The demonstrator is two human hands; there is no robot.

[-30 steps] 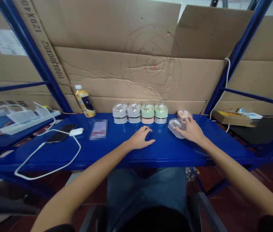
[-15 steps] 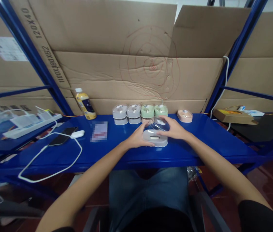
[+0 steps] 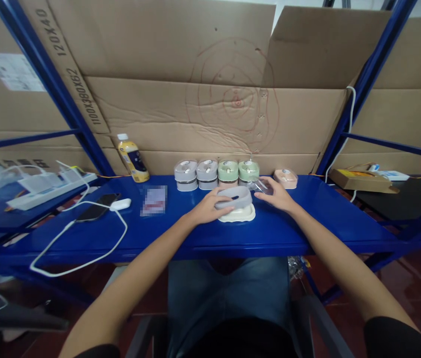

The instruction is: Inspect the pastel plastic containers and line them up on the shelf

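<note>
My left hand (image 3: 210, 206) grips a grey ring-shaped box body (image 3: 243, 198), tilted above a cream base (image 3: 240, 214) on the blue table. To the right, my right hand (image 3: 278, 195) holds a clear lid (image 3: 261, 186) between thumb and fingers, apart from the grey body. Behind them stand grey boxes (image 3: 186, 171) and green-topped boxes (image 3: 228, 171) with clear lids, side by side in a row. A single peach box (image 3: 286, 178) sits beyond my right hand.
On the blue table (image 3: 180, 233) are a yellow bottle (image 3: 133, 160), a blurred packet (image 3: 154, 200), a phone (image 3: 96, 208) and a white cable. A power strip (image 3: 51, 190) lies left, an open carton (image 3: 363, 181) right. Cardboard stands behind.
The clear lid has come away from the grey body and moved right in my right hand. My left hand has lifted the grey body, exposing the cream base below.
</note>
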